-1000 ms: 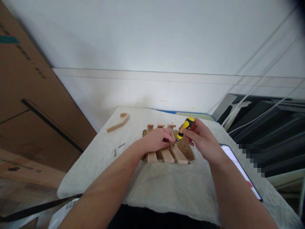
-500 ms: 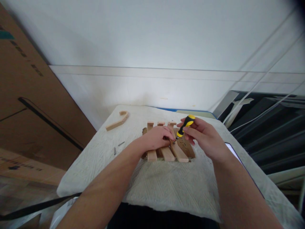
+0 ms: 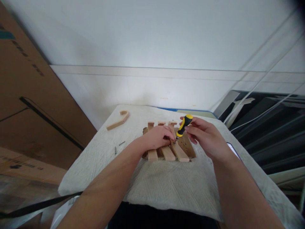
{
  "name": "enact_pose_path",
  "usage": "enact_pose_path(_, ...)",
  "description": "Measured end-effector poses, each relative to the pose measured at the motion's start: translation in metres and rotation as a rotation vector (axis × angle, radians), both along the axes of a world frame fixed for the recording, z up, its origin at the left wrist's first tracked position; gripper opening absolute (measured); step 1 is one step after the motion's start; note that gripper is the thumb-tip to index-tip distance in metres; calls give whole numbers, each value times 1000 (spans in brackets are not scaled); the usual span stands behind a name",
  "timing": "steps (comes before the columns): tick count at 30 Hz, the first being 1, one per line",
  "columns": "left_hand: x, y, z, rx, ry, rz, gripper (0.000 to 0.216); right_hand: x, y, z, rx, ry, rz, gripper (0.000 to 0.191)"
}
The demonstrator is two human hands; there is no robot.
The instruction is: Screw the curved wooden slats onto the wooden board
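Observation:
My right hand [image 3: 205,137] holds a yellow-and-black screwdriver [image 3: 183,126] by its handle, thumb and fingers around it. The screwdriver is tilted, its tip down at the rightmost wooden hook [image 3: 181,152]. Curled over the hooks, my left hand [image 3: 158,136] has its fingertips pressed near the screwdriver's tip, gripping the rightmost hook. Two more wooden hooks, the middle one [image 3: 167,154] and the left one [image 3: 152,155], lie side by side across a brown wooden board [image 3: 187,144]. The left hand partly covers them. The screw under the tip is too small to make out clearly.
A loose wooden hook [image 3: 119,121] lies at the back left of the cloth-covered table [image 3: 95,159]. Two screws, one upright-looking [image 3: 115,150] and one slanted [image 3: 122,143], lie nearby. A phone [image 3: 233,150] is partly behind my right forearm. A cardboard box [image 3: 35,95] stands left.
The screwdriver's handle has tipped slightly left, and my right hand's fingers have shifted around it. My left hand stays on the hooks.

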State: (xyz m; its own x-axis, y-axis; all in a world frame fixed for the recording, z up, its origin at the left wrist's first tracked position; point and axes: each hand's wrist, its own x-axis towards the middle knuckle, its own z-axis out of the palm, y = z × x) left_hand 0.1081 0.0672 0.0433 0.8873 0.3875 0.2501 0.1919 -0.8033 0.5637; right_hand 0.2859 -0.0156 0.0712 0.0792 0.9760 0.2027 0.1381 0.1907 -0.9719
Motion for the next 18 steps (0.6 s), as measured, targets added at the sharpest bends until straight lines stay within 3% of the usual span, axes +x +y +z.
enact_pose_path(9,0,0,1,-4,15,9,22,-3,4,-1,-3,80,-26,34)
enact_pose_path(18,0,0,2,-5,7,-15,23,5,-4,5,-102,-13,70,36)
